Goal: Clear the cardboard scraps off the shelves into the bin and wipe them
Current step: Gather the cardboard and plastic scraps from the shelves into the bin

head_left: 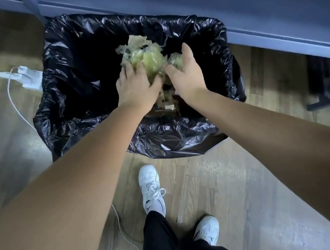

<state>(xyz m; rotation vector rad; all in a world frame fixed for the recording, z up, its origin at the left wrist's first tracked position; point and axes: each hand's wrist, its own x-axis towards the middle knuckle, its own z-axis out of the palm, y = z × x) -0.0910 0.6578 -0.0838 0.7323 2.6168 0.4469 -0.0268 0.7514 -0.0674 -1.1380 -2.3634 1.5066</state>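
Observation:
A bin lined with a black plastic bag (74, 104) stands on the floor below me. Over its opening I hold a crumpled wad of yellowish tape and scraps (146, 60) between both hands. My left hand (137, 87) presses on the wad from the left, fingers curled onto it. My right hand (185, 75) cups it from the right with the palm turned inward. Some brown cardboard scraps (166, 102) lie deep in the bag under my wrists.
A blue-grey shelf edge (230, 9) runs along the top right, close behind the bin. A white power strip (28, 77) with a white cable lies on the wooden floor to the left. My white shoes (152, 189) stand just in front of the bin.

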